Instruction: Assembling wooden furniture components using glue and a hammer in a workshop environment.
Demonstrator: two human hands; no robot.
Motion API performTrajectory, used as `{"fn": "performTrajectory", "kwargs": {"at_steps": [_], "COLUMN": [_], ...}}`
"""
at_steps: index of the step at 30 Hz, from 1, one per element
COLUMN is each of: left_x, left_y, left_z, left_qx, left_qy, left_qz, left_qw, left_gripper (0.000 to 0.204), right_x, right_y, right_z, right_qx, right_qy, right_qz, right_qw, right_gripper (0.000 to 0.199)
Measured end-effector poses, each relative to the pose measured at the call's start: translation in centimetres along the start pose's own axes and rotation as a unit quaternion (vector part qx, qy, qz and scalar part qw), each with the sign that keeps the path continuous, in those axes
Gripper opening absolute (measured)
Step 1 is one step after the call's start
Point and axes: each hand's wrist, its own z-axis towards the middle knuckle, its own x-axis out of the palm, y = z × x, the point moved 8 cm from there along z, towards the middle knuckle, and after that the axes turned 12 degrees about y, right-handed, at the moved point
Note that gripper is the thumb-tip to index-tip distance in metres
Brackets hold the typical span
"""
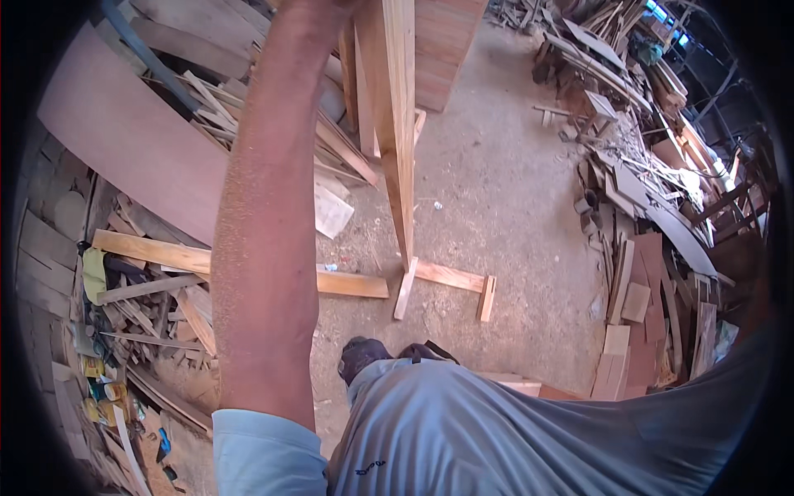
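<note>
My left forearm (269, 207) reaches up through the picture. Only the base of my left hand (337, 5) shows at the top edge, beside a tall wooden piece (397, 107); its fingers are out of sight, so a grip cannot be made out. That piece stands upright and narrows toward the floor. At its foot lies a short wooden strip (405, 289), and a low crosspiece (451, 276) runs right to another short block (486, 299). My right hand is outside the picture; only the sleeve (686, 405) on that side shows.
A large reddish panel (132, 140) leans at the left above heaped offcuts (157, 322). A plank (351, 284) lies partly behind my forearm. Another wide panel (442, 54) stands beyond the tall piece. Scrap boards (637, 289) pile up along the right. The floor (513, 182) is dusty.
</note>
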Motion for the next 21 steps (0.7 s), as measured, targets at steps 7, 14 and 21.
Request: {"fn": "performTrajectory", "kwargs": {"at_steps": [7, 14, 21], "left_x": [-1.5, -2.9, -3.2], "left_y": [-2.7, -2.3, -2.3], "left_z": [-0.7, -1.2, -0.6], "left_qx": [0.081, 0.072, 0.136], "left_qy": [-0.043, -0.039, -0.061], "left_qz": [0.135, 0.138, 0.161], "left_qw": [0.987, 0.987, 0.976], "left_gripper": [0.016, 0.017, 0.014], "right_x": [2.5, 2.7, 3.7], "right_y": [2.8, 3.6, 4.0], "right_z": [-1.4, -0.5, -1.1], "right_qx": [0.023, 0.019, 0.025], "right_qy": [0.049, 0.045, 0.063], "right_qz": [0.006, 0.013, 0.013], "right_qw": [0.999, 0.999, 0.998], "right_gripper": [0.025, 0.025, 0.025]}}
